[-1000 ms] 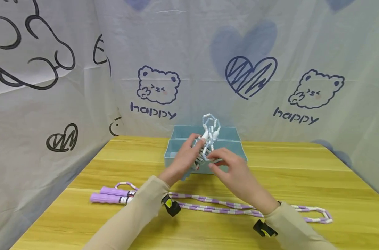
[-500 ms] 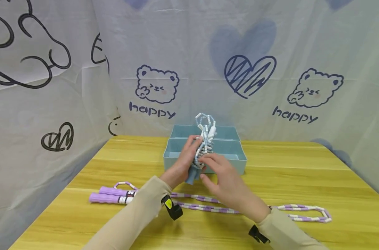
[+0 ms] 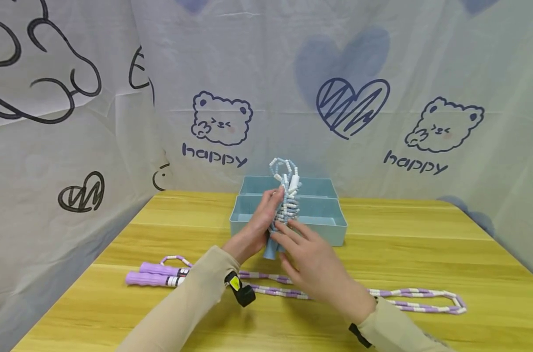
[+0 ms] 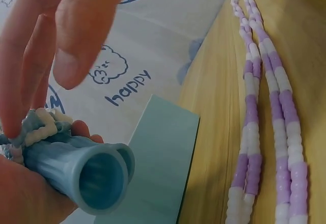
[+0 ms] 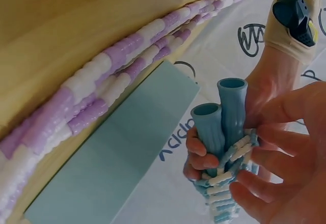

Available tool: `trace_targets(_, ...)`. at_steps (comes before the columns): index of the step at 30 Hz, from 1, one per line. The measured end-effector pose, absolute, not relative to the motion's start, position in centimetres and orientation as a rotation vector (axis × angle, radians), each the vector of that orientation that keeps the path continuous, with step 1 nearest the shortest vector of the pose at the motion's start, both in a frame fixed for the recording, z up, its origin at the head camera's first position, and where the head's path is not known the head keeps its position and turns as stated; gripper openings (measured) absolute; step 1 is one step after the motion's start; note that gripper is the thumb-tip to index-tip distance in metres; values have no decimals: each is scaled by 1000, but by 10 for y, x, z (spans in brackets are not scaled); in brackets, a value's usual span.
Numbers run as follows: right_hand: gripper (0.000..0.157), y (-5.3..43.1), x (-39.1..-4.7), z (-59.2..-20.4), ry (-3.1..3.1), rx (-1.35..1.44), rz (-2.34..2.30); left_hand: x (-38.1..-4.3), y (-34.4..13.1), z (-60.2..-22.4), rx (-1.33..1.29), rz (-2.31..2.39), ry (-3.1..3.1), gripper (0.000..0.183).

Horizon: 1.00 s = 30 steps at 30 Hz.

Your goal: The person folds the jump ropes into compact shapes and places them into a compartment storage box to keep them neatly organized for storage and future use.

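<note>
A blue-and-white beaded jump rope [image 3: 288,209] is bundled upright above the table, its beads wound round its two blue handles. My left hand [image 3: 256,226] grips the bundle from the left, with its fingers curled round the handles, as the right wrist view shows. The hollow handle ends [image 5: 233,83] stick out at the bottom. A loop of beads stands out at the top. My right hand [image 3: 316,261] is at the lower right of the bundle; its spread, slightly bent fingers [image 5: 265,183] touch the wound beads.
Behind the hands stands a light blue box [image 3: 325,235] with its lid raised. A purple-and-white jump rope [image 3: 417,293] lies stretched across the table under the forearms, its purple handles [image 3: 147,279] at the left. A printed cloth [image 3: 275,73] hangs behind.
My right hand has moved left and slightly down along the bundle, and its thumb and fingers have come off the loose strand. The bundle has tipped more upright and shifted left in my left hand.
</note>
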State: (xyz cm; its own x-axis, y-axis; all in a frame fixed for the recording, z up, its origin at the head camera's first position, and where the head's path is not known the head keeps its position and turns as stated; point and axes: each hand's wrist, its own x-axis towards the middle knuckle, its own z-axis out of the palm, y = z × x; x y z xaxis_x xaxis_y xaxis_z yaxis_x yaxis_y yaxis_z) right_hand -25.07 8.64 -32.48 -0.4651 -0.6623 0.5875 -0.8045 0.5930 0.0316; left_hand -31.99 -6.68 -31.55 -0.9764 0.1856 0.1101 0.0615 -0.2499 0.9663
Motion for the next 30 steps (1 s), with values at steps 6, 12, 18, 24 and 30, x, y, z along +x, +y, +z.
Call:
trace_targets(6,55,86,-246,-326,-2297,1176,232,-320,-69,-314,260,2395,1822,53)
trace_targets(12,54,87,-244,-327,-2376,1232,240,-320,-68,-315,197,2365,1871,66)
trace_targets(18,49,93,-249,-321,-2417,1321,503,-320,-66,-314,196,2436,1861,60)
trace_targets(24,42,105,-262,-315,-2399,1349,1027,-323,-68,-314,237,2462,1956,60)
trace_targets(30,39,117,-279,-311,-2419,1261,1429,-327,-72,-315,270,2485,1938,55)
